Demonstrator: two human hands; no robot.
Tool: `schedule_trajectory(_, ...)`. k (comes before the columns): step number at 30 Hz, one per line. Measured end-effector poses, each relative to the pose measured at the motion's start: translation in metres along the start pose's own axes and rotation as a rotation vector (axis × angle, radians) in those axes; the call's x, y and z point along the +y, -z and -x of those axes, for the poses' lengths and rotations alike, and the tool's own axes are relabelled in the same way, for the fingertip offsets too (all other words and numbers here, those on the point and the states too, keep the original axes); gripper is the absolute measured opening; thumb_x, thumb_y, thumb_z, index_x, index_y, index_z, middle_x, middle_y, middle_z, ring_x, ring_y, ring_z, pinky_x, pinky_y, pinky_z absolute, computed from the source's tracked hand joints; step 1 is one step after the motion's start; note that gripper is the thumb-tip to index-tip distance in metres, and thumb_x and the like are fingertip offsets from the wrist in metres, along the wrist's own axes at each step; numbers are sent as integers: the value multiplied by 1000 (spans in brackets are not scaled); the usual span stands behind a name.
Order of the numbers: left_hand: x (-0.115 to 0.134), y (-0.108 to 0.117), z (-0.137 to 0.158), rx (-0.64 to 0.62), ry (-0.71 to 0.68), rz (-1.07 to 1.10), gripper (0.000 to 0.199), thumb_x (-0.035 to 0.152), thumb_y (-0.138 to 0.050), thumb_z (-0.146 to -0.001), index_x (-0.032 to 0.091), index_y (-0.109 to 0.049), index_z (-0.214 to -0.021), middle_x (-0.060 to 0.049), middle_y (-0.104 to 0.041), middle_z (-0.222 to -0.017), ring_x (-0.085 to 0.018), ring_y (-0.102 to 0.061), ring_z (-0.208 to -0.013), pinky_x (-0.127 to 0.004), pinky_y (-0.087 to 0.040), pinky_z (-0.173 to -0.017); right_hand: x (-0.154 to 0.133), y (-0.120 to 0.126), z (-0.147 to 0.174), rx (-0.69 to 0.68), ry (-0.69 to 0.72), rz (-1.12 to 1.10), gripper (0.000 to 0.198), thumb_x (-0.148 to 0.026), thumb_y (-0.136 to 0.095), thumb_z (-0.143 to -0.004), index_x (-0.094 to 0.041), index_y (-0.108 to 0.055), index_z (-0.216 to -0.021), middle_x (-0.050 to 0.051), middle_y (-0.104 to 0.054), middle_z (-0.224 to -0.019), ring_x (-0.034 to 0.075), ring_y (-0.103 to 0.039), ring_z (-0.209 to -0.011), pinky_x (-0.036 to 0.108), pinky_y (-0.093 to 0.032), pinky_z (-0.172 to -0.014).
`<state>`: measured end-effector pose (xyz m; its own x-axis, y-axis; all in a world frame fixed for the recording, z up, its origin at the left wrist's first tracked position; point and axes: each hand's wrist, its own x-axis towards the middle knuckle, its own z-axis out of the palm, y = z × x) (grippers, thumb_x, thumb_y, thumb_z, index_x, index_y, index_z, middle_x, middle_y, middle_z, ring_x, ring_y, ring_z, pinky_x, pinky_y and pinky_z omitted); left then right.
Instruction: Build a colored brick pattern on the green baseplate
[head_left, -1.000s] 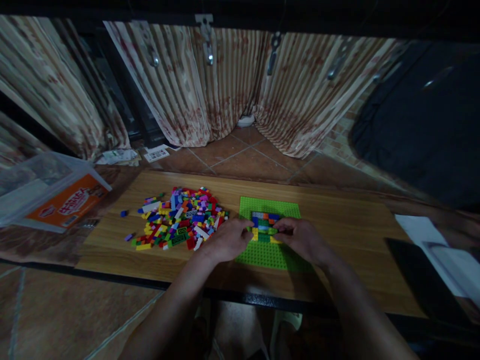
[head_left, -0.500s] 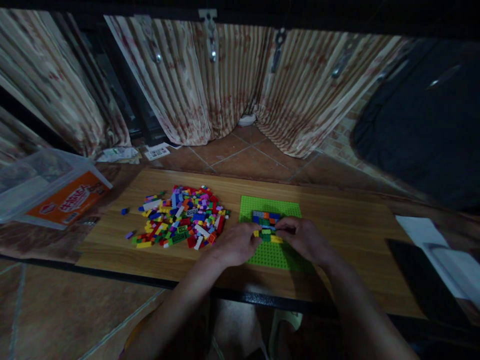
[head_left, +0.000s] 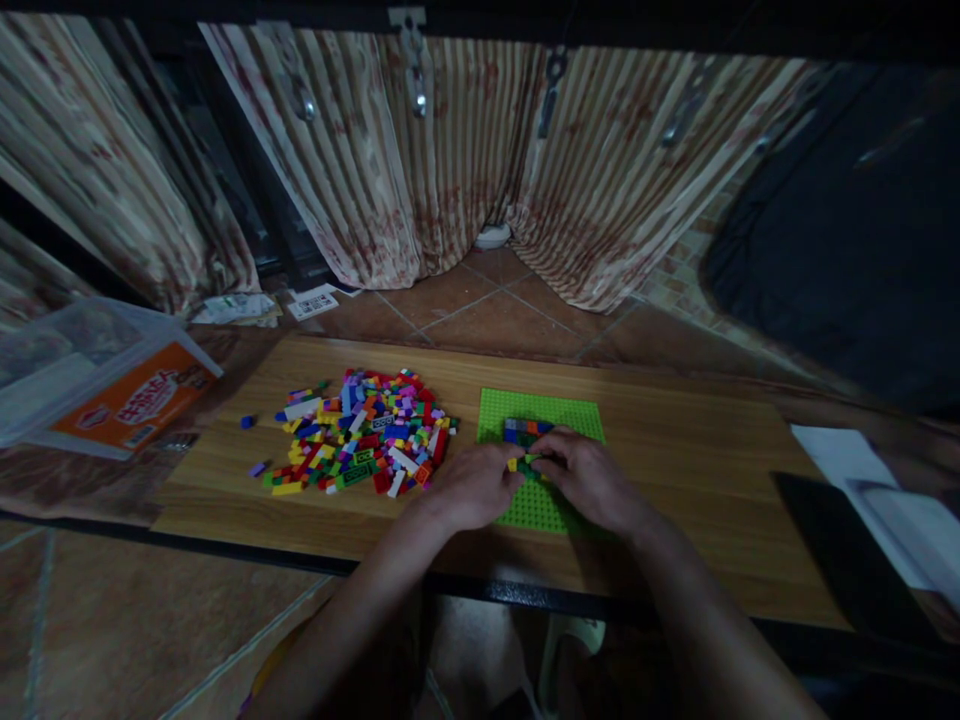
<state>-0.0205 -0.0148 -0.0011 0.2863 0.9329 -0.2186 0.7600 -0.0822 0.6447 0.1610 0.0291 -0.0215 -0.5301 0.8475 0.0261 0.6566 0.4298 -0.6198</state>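
A bright green studded baseplate [head_left: 538,516] lies on the wooden board in front of me. Rows of toy building bricks [head_left: 517,431] in blue, grey and orange sit on it, partly covered by my fingers. My left hand [head_left: 480,485] is closed at the left side of these rows, fingertips pinched at a small yellow brick [head_left: 513,465]. From the right, my right hand [head_left: 592,478] reaches over the rows, its thumb and fingers closed at a green brick [head_left: 532,458]. The fingers hide most of the lower rows.
A heap of loose, many-coloured bricks [head_left: 367,435] spreads over the wooden board [head_left: 682,440] left of the baseplate. A clear plastic tub [head_left: 112,385] with an orange label stands at far left. At right lie a dark flat panel [head_left: 844,555] and white papers [head_left: 855,480].
My right hand has moved left across the brick rows, closer to my left fingertips, and now covers more of the bricks. My left hand has stayed nearly in place.
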Motion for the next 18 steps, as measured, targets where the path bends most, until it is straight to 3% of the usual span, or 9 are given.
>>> schedule_trajectory(12,2,0,1,8,7,16,44,31,-48,-88,20,-55,-130,-7,-70,-108,-21,-64,-102,-33,-49,-89,11,8,3,29,-14,-73,19,-27,-51,-89,-23,-69,-94,4,-69,-96,18,-63,-89,34,-46,-83)
schedule_trajectory(18,13,2,3,-38,7,-34,42,29,-46,-89,17,-56,-128,-7,-71,-103,-21,-65,-100,-32,-48,-92,13,8,2,27,-5,-60,20,-28,-53,-88,-23,-73,-86,4,-67,-88,17,-63,-82,32,-47,-78)
